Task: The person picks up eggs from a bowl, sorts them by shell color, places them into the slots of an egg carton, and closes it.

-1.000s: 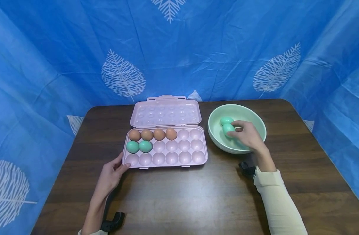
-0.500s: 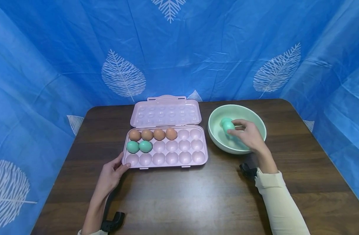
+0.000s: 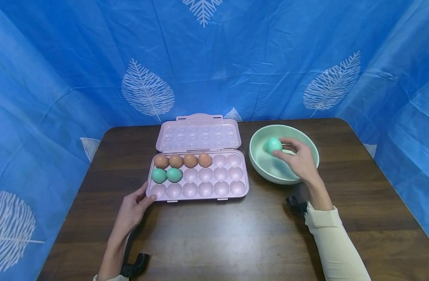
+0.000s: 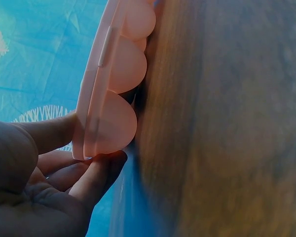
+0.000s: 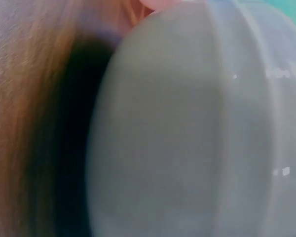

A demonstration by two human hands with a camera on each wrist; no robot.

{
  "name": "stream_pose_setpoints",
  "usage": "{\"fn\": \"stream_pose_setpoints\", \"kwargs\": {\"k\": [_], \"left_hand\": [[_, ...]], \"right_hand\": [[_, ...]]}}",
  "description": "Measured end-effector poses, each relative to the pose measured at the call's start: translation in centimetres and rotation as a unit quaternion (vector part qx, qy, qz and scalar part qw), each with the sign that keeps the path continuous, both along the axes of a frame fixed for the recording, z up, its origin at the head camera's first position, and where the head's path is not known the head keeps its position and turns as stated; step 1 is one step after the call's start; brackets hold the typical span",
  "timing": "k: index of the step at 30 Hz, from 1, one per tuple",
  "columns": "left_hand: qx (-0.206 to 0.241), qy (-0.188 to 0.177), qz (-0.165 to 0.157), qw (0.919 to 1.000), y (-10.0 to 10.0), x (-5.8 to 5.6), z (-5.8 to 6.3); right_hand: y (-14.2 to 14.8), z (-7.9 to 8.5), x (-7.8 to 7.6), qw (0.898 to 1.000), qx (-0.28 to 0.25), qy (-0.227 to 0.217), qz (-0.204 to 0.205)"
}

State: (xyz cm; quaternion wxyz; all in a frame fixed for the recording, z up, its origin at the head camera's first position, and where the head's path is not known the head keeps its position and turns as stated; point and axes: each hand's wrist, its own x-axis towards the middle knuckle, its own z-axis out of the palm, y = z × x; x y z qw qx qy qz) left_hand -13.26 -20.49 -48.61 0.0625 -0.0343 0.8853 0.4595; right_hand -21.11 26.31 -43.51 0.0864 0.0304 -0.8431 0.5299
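My right hand [image 3: 300, 160] pinches a green egg [image 3: 274, 145] between thumb and fingers, inside the pale green bowl [image 3: 265, 166]. Behind that egg, a sliver of another green egg shows; most of it is hidden. In the right wrist view, the bowl's outer wall [image 5: 158, 133] covers nearly everything, and the hand is out of sight there. My left hand [image 3: 131, 208] grips the near left corner of the pink egg box [image 3: 205, 189], thumb on the rim. From the left wrist view, the fingers [image 4: 96, 180] lie against the corner's underside.
The box's lid [image 3: 198, 134] lies back, raised. Several brown eggs [image 3: 190, 160] fill the left of the back row; two green eggs [image 3: 174, 175] sit in the middle row. A dark wooden table [image 3: 218, 242] bears everything, with a blue leaf-print sheet [image 3: 214, 78] behind.
My right hand has moved slightly away toward the back of the bowl with the green egg, which now covers most of the other one. My left hand stays at the box's corner.
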Motion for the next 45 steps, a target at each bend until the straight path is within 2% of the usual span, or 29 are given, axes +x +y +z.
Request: {"fn": "stream_pose_setpoints", "kwargs": {"k": [6,10,13,18,27,33,39,45], "left_hand": [[-0.002,-0.005,0.002,1.0000,0.0,0.0,0.0],[-0.001,0.000,0.001,1.0000,0.0,0.0,-0.1],[-0.003,0.005,-0.002,1.0000,0.0,0.0,-0.2],[-0.006,0.005,-0.002,1.0000,0.0,-0.1,-0.4],[0.000,0.008,-0.002,1.0000,0.0,-0.2,-0.5],[0.001,-0.003,-0.001,1.0000,0.0,-0.2,-0.3],[-0.002,-0.022,0.004,0.9998,-0.1,-0.1,-0.2],[0.000,-0.014,0.002,0.9999,-0.1,-0.1,-0.2]], "right_hand": [[-1.7,2.4,1.3,1.000,-0.008,0.022,0.007],[-2.5,3.1,1.8,0.999,0.009,0.029,0.019],[-2.9,3.1,1.9,0.999,0.009,0.035,0.027],[-3.8,3.0,1.9,0.998,-0.030,0.035,0.042],[-4.8,2.9,2.0,0.995,-0.053,0.039,0.071],[-5.8,2.8,2.4,0.995,-0.061,0.023,0.078],[-7.0,2.5,2.8,0.990,-0.076,0.001,0.116],[-8.2,2.5,2.8,0.985,-0.101,0.000,0.141]]}}
